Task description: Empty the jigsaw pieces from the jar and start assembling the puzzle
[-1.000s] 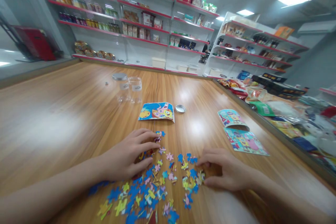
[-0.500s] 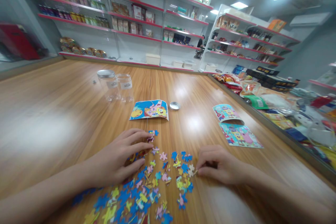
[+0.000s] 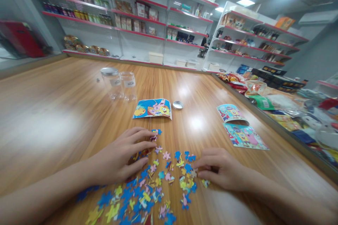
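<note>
Colourful jigsaw puzzle pieces (image 3: 142, 197), mostly blue, yellow and pink, lie loose on the wooden table. My left hand (image 3: 124, 156) rests over the upper left of the pile, fingers spread; some pieces beneath the palm are partly hidden. To the right, my right hand (image 3: 218, 168) is at the edge of a smaller cluster of pieces (image 3: 187, 182). Its index finger and thumb are apart beside a pale puzzle piece (image 3: 194, 173); no piece shows held between them. Just below the thumb lies a yellow-green puzzle piece (image 3: 205, 183).
Beyond the pieces lie a cartoon picture sheet (image 3: 153, 108) and a round metal lid (image 3: 177, 105). Two clear jars (image 3: 112, 86) stand farther left, one lidded. Two more picture sheets (image 3: 245, 136) lie right, near packaged goods (image 3: 264, 102). Stocked shelves (image 3: 139, 35) line the back.
My right hand's index finger and thumb have parted from a pinch at a small piece. A yellow-green piece now shows below the thumb. My left hand keeps its place.
</note>
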A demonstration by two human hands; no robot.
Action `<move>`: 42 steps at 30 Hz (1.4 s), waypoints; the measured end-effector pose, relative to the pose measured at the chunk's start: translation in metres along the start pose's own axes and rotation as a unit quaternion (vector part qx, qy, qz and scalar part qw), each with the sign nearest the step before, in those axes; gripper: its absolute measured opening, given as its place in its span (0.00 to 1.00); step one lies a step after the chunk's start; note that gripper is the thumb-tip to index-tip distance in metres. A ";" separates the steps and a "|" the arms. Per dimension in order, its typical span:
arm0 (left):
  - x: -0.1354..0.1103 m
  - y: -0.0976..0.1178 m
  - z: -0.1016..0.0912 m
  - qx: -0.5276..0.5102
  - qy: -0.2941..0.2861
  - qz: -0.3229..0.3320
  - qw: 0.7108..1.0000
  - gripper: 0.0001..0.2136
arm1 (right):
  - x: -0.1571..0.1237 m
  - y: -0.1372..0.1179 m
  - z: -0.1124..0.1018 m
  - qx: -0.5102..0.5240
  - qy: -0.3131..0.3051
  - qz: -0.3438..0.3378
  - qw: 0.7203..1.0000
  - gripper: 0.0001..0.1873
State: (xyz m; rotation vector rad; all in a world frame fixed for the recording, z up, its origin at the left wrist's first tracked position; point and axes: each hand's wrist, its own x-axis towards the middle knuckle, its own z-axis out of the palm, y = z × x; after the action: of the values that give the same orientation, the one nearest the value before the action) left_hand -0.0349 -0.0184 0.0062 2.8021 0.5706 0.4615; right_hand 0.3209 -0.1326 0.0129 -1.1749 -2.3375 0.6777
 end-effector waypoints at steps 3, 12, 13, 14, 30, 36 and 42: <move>0.000 0.001 -0.001 0.003 -0.002 0.000 1.000 0.18 | -0.002 0.002 0.001 -0.016 -0.014 -0.005 1.000 0.10; 0.000 0.001 0.000 -0.003 0.007 0.002 1.000 0.19 | -0.002 0.003 -0.001 -0.045 -0.027 -0.011 0.999 0.11; 0.000 0.001 0.000 -0.003 0.007 0.003 1.000 0.19 | -0.001 0.003 -0.001 -0.044 -0.028 -0.023 0.998 0.11; 0.000 0.001 0.000 -0.002 0.007 0.004 1.000 0.19 | 0.000 0.003 0.000 -0.044 -0.028 -0.033 0.998 0.11; 0.001 0.002 -0.002 -0.012 0.007 0.002 1.000 0.18 | 0.001 -0.001 -0.002 -0.009 0.007 0.019 1.000 0.09; 0.001 0.001 -0.002 -0.005 -0.002 -0.002 1.000 0.18 | 0.004 -0.004 -0.003 -0.005 -0.015 0.009 1.000 0.10; 0.001 0.001 -0.002 -0.002 -0.002 0.003 1.000 0.18 | 0.004 -0.003 -0.003 -0.005 -0.018 0.015 1.000 0.10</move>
State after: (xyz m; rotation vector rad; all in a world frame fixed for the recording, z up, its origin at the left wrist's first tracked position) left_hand -0.0341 -0.0190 0.0083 2.8014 0.5609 0.4572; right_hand 0.3189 -0.1304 0.0178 -1.2140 -2.3596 0.7047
